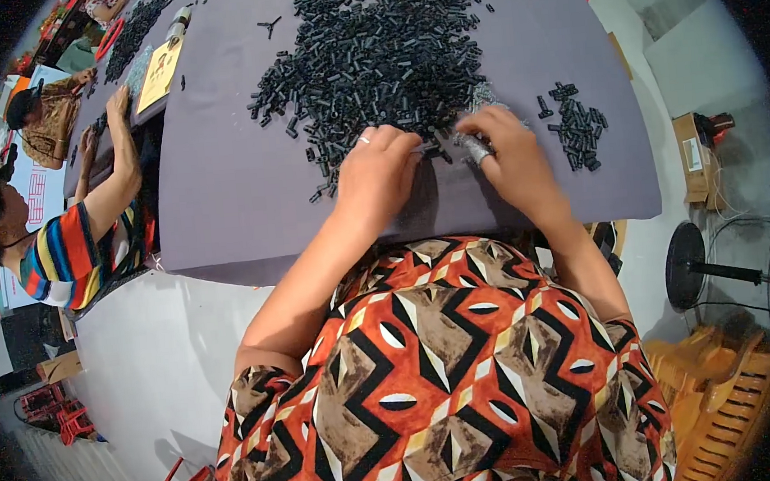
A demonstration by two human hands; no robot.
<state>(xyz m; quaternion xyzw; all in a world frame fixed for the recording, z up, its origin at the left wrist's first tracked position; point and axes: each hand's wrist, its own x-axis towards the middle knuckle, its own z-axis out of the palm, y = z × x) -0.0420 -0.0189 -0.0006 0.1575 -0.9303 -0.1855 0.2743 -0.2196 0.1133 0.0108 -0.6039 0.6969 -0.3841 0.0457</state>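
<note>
A big heap of small black plastic pieces (pixel 381 69) covers the middle of the grey-topped table in front of me. At its near edge, my left hand (pixel 378 176) is closed, a ring on one finger, with thumb and fingertips pinching a small black plastic piece (pixel 430 149). Just to the right, my right hand (pixel 516 160) has its fingers curled together; silvery wrapping (pixel 474 148) shows at the thumb. What those fingertips hold is blurred. Behind the right hand lies a small pile of clear bits (pixel 485 97), partly hidden by it.
A smaller group of black pieces (pixel 580 127) lies on the table (pixel 226 172) at the right. To the left, a person in a striped shirt (pixel 78 242) works at another table with a yellow booklet (pixel 158 77). A fan base (pixel 683 264) and orange plastic chairs (pixel 719 404) stand at the right.
</note>
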